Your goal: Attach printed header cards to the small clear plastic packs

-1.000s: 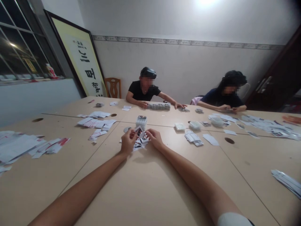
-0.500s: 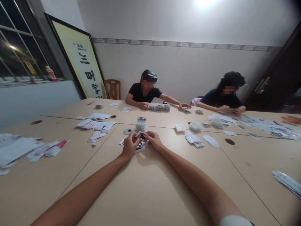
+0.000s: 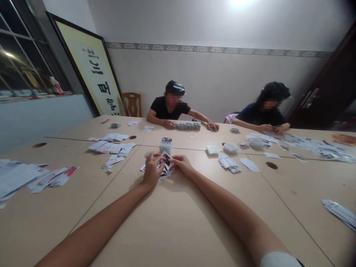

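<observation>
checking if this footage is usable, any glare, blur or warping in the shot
head view: ceiling glare at top edge; soft shadow beside the right forearm; printing on the held card too soft to read; wide-angle stretch toward the corners

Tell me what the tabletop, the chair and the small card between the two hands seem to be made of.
Tabletop: probably wood-look laminate, smooth with a soft sheen, judging by its even beige and straight seams.
Chair: likely varnished wood, orange-brown, cut-out back.
Card: thin printed paper or cardstock, white-edged; finish unclear.
</observation>
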The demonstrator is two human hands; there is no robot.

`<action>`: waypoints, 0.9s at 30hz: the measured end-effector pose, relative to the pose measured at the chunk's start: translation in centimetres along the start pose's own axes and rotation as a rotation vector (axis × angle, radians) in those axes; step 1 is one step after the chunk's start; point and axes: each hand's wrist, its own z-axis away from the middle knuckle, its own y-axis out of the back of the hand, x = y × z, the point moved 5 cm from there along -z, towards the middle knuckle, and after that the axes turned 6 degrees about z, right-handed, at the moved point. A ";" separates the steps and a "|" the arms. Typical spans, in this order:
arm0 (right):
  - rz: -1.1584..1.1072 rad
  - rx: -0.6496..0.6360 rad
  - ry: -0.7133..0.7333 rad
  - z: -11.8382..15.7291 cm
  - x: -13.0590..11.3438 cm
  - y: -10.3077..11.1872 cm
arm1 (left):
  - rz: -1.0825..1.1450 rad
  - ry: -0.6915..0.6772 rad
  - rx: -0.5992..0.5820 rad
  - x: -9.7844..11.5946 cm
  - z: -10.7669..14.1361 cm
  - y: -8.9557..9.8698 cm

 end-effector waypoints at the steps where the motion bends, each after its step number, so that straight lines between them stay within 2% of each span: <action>1: -0.011 0.001 0.005 0.1 -0.2 0.1 | -0.011 -0.016 -0.023 0.2 0.0 -0.1; 7: -0.042 0.004 0.018 0.0 -0.3 0.2 | -0.057 -0.068 -0.102 0.9 0.4 -0.3; 19: -0.031 0.000 -0.011 -0.3 0.5 0.2 | 0.016 -0.115 -0.133 1.3 0.3 -0.5; 27: -0.018 -0.011 -0.032 -0.6 1.2 0.2 | 0.041 -0.062 -0.103 1.1 0.4 -0.4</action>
